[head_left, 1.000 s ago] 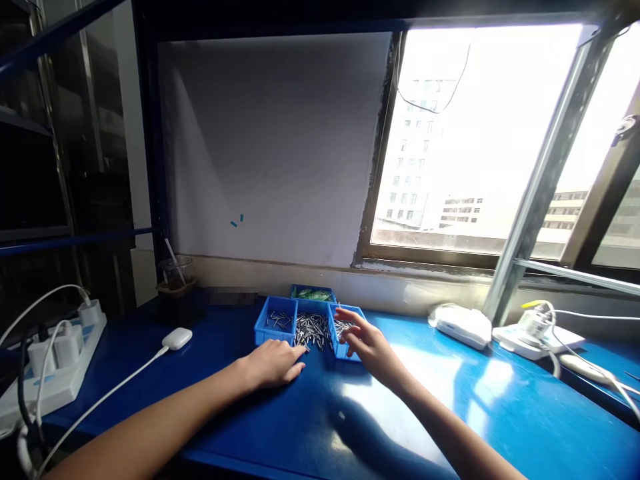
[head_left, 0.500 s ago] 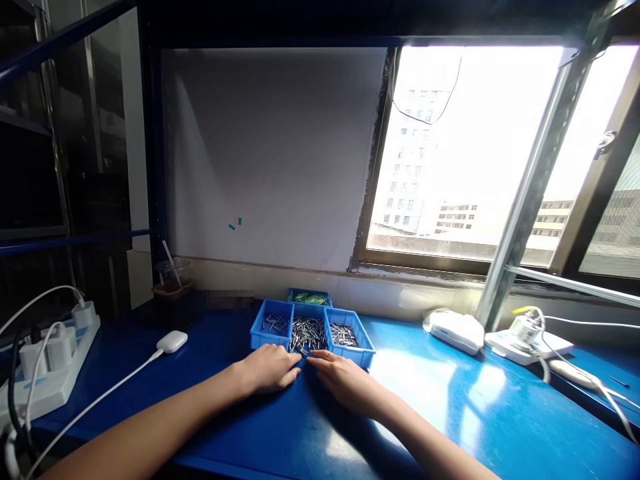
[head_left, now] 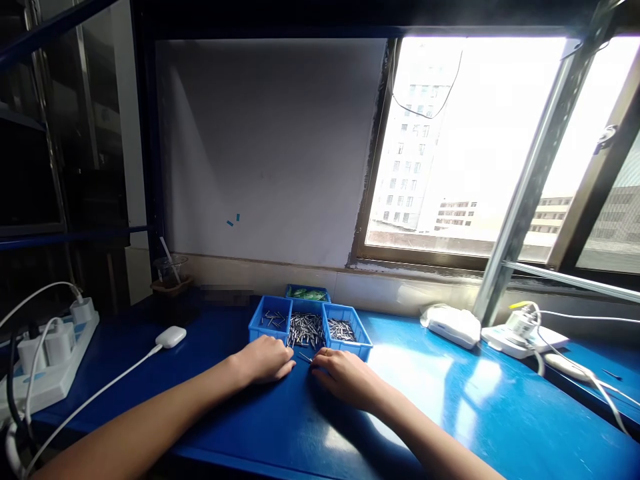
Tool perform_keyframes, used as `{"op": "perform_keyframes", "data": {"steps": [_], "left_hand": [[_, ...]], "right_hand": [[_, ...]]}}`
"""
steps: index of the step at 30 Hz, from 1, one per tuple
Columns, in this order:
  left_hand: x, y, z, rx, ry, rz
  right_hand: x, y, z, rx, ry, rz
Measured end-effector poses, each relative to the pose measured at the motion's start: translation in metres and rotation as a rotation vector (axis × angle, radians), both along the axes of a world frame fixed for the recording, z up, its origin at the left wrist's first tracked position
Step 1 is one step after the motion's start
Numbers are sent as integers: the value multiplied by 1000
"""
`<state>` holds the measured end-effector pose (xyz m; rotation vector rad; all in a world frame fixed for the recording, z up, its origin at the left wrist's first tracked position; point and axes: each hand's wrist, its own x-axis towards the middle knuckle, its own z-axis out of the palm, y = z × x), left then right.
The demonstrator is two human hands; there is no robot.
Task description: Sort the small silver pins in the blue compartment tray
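Observation:
My right hand (head_left: 345, 377) rests on the desk before the right-hand bin, fingers curled, with a slim metal pin (head_left: 305, 358) sticking out at the fingertips. Its shape resembles a rivet, though it is very small in view. My left hand (head_left: 269, 360) is closed in front of the left-hand bin; its fingertips are mostly hidden, and I cannot make out what they hold. Between both hands and the bins lies a pile of similar metal pins (head_left: 306, 329). The left blue bin (head_left: 257, 328) holds several pieces loosely spread, the right blue bin (head_left: 356, 348) many more.
Behind the pile, another blue bin (head_left: 309, 300) contains green packets. A white charging case (head_left: 171, 337) with its cable and a power strip (head_left: 65, 373) are at left. A drink cup (head_left: 171, 270) stands at the back left. White devices (head_left: 453, 325) and cables lie right, beside a metal post.
My hands have drawn apart, the right one more curled. A metal pin now shows at the right fingertips. The whole view has shifted slightly.

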<state>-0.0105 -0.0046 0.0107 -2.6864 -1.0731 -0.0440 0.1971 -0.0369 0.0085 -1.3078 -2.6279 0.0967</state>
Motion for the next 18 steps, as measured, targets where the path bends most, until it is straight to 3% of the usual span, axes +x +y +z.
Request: {"op": "perform_keyframes", "data": {"steps": [4, 9, 18], "left_hand": [[-2, -2, 7, 27, 27, -75], [-4, -5, 11, 46, 68, 13], [0, -4, 5, 53, 127, 32]], "right_hand": [[3, 1, 0, 43, -12, -1], [3, 1, -2, 26, 21, 23], [3, 0, 0, -23, 75, 38]]}}
